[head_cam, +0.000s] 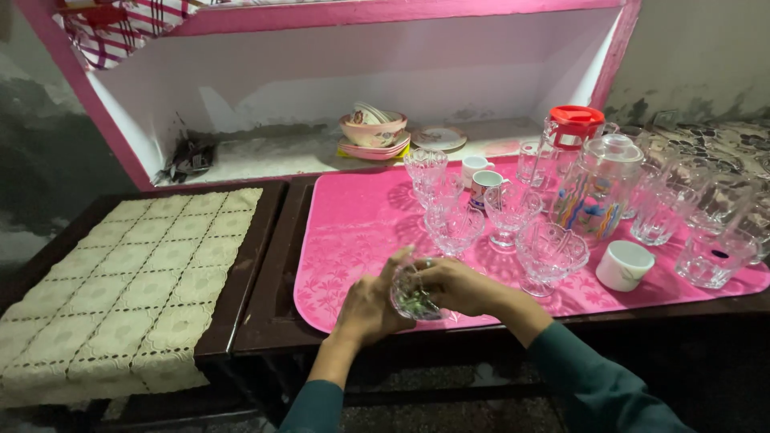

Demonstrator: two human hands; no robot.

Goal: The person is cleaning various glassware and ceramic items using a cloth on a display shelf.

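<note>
Holding a small cut-glass bowl (415, 295) between both hands, we keep it just above the near edge of the pink mat (353, 232) on the dark desk (265, 313). Our left hand (367, 309) cups its side, fingers (399, 261) curled over the rim; our right hand (459, 285) wraps the other side. Just beyond stand footed glass cups (454, 228), a painted glass jug (597, 188) and a white cup (625, 265).
</note>
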